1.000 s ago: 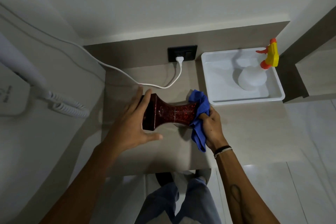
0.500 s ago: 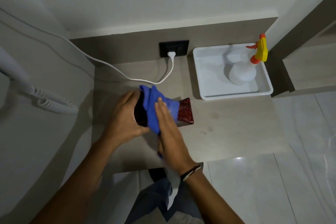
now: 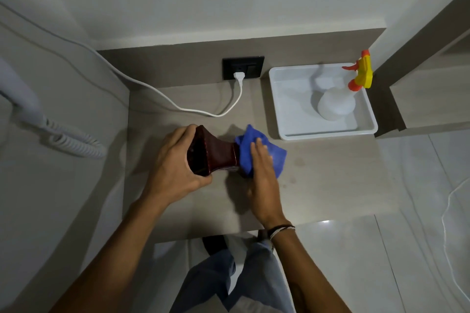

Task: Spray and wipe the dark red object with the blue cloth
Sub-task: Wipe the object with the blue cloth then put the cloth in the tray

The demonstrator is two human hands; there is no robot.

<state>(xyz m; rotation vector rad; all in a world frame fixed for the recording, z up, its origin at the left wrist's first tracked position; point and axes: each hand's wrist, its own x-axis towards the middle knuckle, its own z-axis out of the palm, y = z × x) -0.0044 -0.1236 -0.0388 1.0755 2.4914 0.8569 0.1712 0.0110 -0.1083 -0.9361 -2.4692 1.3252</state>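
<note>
Since half a second ago your right hand (image 3: 263, 173) has carried the blue cloth (image 3: 259, 150) from the wide end near your left fingers over to the far end of the dark red object (image 3: 216, 154), so the wide end that was covered is now bare and the far end is wrapped. Your left hand (image 3: 175, 168) has kept its place: its fingers (image 3: 184, 132) are curled round the wide end of the object, thumb below and the rest over the top, holding it lying on its side on the table (image 3: 318, 185). Your right fingers (image 3: 258, 146) lie flat and close together on top of the cloth, pressing it down on the object's narrow waist and far end; whether they grip the cloth or only press it you cannot tell from here. The object lies between your two sets of fingers, touching both. The spray bottle (image 3: 335, 107) stands in the white tray (image 3: 328, 133), well beyond your right fingertips and out of either hand, so the spraying looks finished, though no wetness can be made out on the object. You appear to be well into the wiping: strokes run along the upper side. What seems left is the underside and the face hidden against your left palm, which would need the object turned.
</note>
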